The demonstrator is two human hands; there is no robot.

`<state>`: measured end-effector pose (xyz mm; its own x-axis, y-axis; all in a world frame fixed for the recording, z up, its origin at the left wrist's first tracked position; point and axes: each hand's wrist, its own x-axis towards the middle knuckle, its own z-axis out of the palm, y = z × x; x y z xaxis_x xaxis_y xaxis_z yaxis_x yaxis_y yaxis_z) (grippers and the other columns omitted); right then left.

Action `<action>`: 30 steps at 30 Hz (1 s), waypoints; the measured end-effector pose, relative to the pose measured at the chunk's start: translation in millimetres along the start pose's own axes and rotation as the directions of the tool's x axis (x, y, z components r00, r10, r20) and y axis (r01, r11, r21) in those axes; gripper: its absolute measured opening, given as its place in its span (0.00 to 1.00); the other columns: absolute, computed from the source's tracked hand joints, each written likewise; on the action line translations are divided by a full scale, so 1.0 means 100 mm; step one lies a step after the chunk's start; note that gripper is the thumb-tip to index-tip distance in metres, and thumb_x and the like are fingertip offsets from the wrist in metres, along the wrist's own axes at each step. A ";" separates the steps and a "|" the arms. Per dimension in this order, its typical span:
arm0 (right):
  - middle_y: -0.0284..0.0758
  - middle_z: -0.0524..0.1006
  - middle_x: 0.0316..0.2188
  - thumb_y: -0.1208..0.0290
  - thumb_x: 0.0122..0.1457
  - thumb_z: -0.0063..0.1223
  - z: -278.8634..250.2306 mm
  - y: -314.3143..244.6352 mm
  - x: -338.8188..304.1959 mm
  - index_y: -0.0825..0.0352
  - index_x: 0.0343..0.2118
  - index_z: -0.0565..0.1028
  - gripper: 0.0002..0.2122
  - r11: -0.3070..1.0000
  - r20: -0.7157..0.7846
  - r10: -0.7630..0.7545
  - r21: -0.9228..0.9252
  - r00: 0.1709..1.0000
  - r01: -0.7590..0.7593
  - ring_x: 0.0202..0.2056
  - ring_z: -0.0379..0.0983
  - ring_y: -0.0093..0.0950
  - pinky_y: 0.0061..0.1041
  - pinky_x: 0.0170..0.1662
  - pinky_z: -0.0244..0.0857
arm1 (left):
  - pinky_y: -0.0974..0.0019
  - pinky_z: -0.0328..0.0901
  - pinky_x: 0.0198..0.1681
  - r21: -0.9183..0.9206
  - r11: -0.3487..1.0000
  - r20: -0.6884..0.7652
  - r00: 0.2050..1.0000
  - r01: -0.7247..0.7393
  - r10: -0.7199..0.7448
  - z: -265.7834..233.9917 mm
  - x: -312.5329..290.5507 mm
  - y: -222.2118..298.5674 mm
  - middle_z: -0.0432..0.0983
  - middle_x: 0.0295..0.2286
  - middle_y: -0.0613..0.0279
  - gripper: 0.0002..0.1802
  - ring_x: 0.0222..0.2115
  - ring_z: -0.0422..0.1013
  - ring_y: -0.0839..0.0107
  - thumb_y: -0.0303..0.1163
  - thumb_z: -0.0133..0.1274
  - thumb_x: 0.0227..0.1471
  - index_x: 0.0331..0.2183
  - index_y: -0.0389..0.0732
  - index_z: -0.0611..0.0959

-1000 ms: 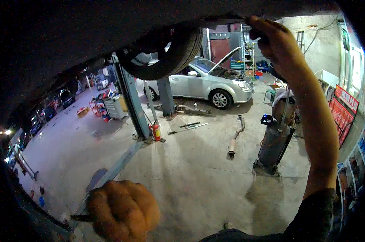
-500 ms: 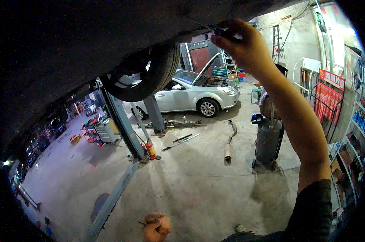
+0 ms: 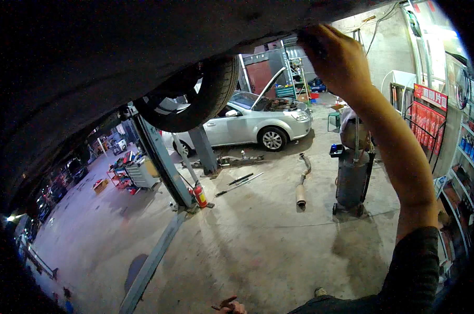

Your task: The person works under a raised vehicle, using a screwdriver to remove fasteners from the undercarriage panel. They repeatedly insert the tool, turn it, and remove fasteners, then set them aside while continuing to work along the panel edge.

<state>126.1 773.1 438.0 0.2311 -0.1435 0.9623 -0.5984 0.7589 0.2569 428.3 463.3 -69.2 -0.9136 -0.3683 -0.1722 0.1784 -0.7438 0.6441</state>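
Note:
My right hand (image 3: pixel 335 58) is raised overhead, its fingers curled on a small dark object against the dark underside of a lifted car (image 3: pixel 142 47). The forearm runs down to a dark sleeve at the lower right. Only the knuckles of my left hand (image 3: pixel 229 304) show at the bottom edge, with the thin dark tip of a tool sticking out to its left. A wheel (image 3: pixel 195 99) of the lifted car hangs left of the raised hand.
A blue-grey lift post (image 3: pixel 161 159) and its floor arm stand on the concrete, with a red fire extinguisher (image 3: pixel 199 195) at the base. A silver car (image 3: pixel 247 125) has its hood up. An oil drain barrel (image 3: pixel 352 175), an exhaust pipe (image 3: pixel 302 183) and shelves (image 3: pixel 459 157) are to the right.
My left hand has dropped from the lower left to the bottom edge, almost out of view. My right hand stays up at the underbody while the view has shifted.

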 end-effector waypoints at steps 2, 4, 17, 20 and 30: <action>0.33 0.81 0.36 0.68 0.59 0.58 -0.02 -0.06 0.01 0.59 0.47 0.78 0.13 0.875 0.006 -0.288 -0.405 0.958 0.265 0.33 0.80 0.35 0.33 0.32 0.74 | 0.69 0.50 0.15 -0.171 0.983 0.272 0.962 0.068 -0.020 -0.12 -0.01 -0.02 0.59 0.16 0.65 0.16 0.13 0.48 0.74 0.32 0.43 0.63 0.44 0.32 0.80; 0.33 0.81 0.35 0.67 0.61 0.56 0.01 -0.10 -0.02 0.59 0.46 0.78 0.11 0.901 0.053 -0.226 -0.369 0.973 0.229 0.29 0.79 0.33 0.29 0.30 0.73 | 0.69 0.51 0.16 -0.195 0.974 0.262 0.963 0.113 -0.059 -0.32 -0.02 -0.08 0.58 0.16 0.65 0.13 0.14 0.49 0.74 0.32 0.44 0.62 0.35 0.34 0.79; 0.40 0.81 0.36 0.63 0.63 0.52 0.12 -0.25 -0.06 0.56 0.51 0.75 0.14 0.894 0.193 0.025 -0.444 0.981 0.065 0.29 0.80 0.42 0.40 0.29 0.74 | 0.67 0.54 0.16 -0.022 0.973 -0.225 0.947 0.230 -0.229 -0.44 -0.23 -0.15 0.60 0.15 0.62 0.16 0.12 0.48 0.72 0.31 0.43 0.60 0.20 0.42 0.68; 0.42 0.81 0.31 0.62 0.66 0.48 0.19 -0.20 -0.02 0.58 0.50 0.76 0.13 0.984 0.215 0.167 -0.093 0.962 -0.150 0.29 0.79 0.45 0.40 0.30 0.72 | 0.67 0.53 0.15 -0.029 0.963 -0.275 0.924 0.268 -0.265 -0.25 -0.25 -0.10 0.59 0.15 0.62 0.16 0.11 0.48 0.71 0.31 0.42 0.61 0.19 0.43 0.67; 0.23 0.67 0.20 0.57 0.66 0.53 0.36 -0.14 0.00 0.65 0.44 0.77 0.15 0.324 0.545 0.431 0.651 0.719 -0.687 0.20 0.59 0.12 0.15 0.21 0.49 | 0.67 0.54 0.19 -0.117 0.933 -0.327 0.873 0.342 -0.361 0.68 -0.36 0.11 0.55 0.15 0.66 0.17 0.13 0.48 0.72 0.32 0.40 0.63 0.21 0.45 0.68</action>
<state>107.3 739.5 437.3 -0.5099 -0.1217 0.8516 -0.8515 -0.0691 -0.5197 438.1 506.4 -5.2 -0.7428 -0.2356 -0.6267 -0.1028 -0.8848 0.4544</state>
